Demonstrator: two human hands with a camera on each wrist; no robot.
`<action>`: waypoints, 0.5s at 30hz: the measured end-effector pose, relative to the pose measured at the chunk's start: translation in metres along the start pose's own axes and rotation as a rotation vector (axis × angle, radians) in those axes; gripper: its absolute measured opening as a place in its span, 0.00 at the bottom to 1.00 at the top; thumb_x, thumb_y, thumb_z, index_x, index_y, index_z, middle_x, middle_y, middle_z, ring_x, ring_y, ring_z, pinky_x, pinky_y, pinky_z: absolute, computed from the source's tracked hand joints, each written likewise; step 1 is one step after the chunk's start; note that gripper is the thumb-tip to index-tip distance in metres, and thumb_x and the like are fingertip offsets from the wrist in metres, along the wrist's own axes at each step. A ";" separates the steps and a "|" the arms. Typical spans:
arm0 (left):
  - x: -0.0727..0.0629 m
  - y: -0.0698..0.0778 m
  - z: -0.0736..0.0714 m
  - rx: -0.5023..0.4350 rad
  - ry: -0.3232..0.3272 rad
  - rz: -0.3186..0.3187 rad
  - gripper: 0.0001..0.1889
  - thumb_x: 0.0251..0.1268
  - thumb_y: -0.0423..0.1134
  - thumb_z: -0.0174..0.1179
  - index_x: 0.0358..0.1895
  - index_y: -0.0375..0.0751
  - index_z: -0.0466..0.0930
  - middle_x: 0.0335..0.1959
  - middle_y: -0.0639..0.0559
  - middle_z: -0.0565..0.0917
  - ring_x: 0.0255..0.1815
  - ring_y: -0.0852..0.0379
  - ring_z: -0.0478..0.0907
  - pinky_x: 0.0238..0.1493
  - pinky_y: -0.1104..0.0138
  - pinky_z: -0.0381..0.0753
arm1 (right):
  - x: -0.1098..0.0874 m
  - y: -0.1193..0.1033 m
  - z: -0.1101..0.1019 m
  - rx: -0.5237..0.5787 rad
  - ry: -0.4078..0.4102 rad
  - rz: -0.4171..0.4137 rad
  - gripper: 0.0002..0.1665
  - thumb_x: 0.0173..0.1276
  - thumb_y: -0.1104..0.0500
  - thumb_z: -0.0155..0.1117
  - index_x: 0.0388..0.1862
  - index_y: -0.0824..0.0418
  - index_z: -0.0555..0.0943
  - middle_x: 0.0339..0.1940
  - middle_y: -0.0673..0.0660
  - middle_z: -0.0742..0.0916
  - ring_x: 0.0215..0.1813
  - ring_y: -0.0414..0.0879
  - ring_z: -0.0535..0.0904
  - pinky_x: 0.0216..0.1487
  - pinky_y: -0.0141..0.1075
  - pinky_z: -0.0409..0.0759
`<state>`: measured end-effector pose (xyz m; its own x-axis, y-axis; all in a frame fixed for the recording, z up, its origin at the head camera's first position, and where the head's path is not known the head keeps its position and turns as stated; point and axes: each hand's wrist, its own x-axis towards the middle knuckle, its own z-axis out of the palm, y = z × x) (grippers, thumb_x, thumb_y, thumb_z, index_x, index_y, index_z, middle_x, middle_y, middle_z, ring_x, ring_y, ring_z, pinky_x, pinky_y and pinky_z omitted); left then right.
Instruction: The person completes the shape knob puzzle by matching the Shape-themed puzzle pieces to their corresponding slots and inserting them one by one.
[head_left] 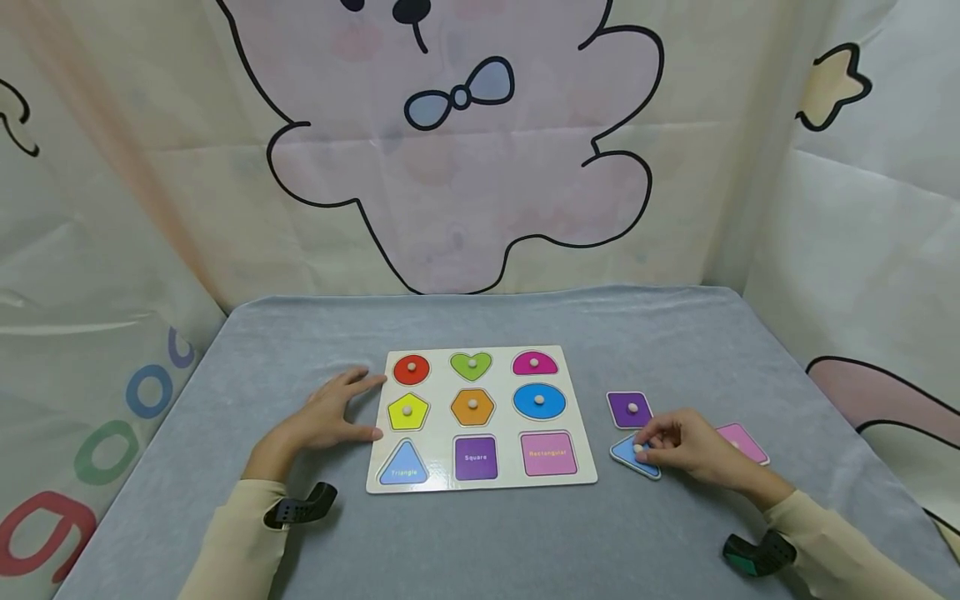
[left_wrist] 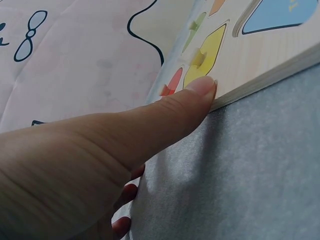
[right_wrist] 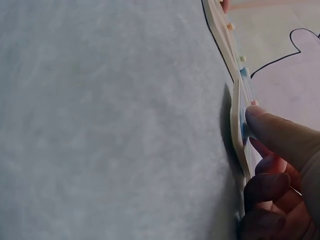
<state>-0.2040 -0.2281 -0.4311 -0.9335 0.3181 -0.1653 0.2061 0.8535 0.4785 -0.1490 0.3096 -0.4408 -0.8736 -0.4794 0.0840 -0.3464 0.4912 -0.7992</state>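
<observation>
A white wooden shape puzzle board (head_left: 442, 421) lies on the table. My left hand (head_left: 318, 417) rests at its left edge, thumb and index finger spread and touching it; in the left wrist view the thumb (left_wrist: 170, 112) presses the edge beside the yellow pentagon (left_wrist: 206, 56). To the right of the board, my right hand (head_left: 693, 446) pinches the knob of a blue triangle piece (head_left: 633, 460). The right wrist view shows this piece (right_wrist: 236, 125) edge-on, close over the cloth. A purple square piece (head_left: 628, 410) lies just behind it, and a pink rectangle piece (head_left: 742, 442) is partly hidden by the right hand.
Knobbed red, green, magenta, yellow, orange and blue pieces sit in the board's two back rows. Its front row shows recesses marked Triangle (head_left: 403, 462), Square (head_left: 476, 458) and Rectangular (head_left: 548, 454). Grey-blue cloth (head_left: 465, 546) covers the table; printed curtains (head_left: 465, 183) surround it.
</observation>
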 end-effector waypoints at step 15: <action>-0.001 0.000 0.001 -0.002 0.009 0.002 0.47 0.51 0.56 0.76 0.76 0.52 0.66 0.79 0.34 0.59 0.78 0.29 0.54 0.71 0.27 0.55 | 0.018 -0.016 0.006 -0.032 -0.020 0.022 0.04 0.62 0.63 0.74 0.35 0.62 0.88 0.21 0.45 0.73 0.24 0.29 0.68 0.20 0.29 0.64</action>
<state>-0.2030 -0.2281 -0.4316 -0.9359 0.3157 -0.1565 0.2072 0.8522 0.4805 -0.1575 0.2893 -0.4301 -0.8742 -0.4825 0.0546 -0.3383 0.5245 -0.7813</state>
